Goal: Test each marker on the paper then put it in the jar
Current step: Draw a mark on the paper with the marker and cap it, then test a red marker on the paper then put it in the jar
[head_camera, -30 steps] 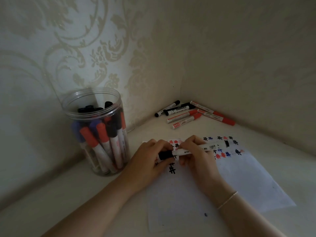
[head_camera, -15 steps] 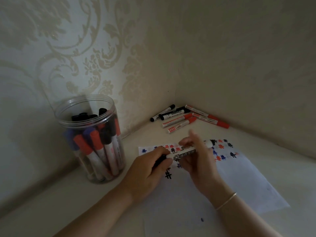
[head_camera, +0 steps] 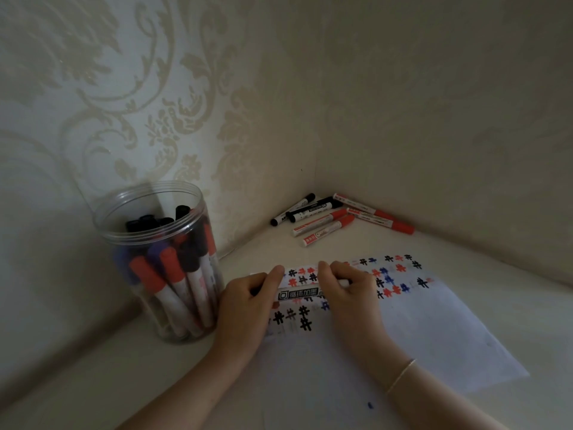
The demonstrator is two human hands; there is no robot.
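Light, stiff, slick marker (head_camera: 299, 294) pinched at either end by left hand (head_camera: 248, 301) and right hand (head_camera: 347, 290); jar (head_camera: 161, 262) at nine o'clock.

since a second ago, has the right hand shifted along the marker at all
Yes. The right hand gripped the marker beside the left hand then; now printed barrel shows between them, so it has slid rightward over the paper.

Both hands hold one marker (head_camera: 299, 294) crosswise, left fingers (head_camera: 273, 277) on one end, right fingers (head_camera: 328, 273) on the other, right above the paper (head_camera: 418, 330). The jar (head_camera: 158, 259) sits just left of the left fingers, and loose markers (head_camera: 335, 217) lie well beyond the fingertips, back in the corner.
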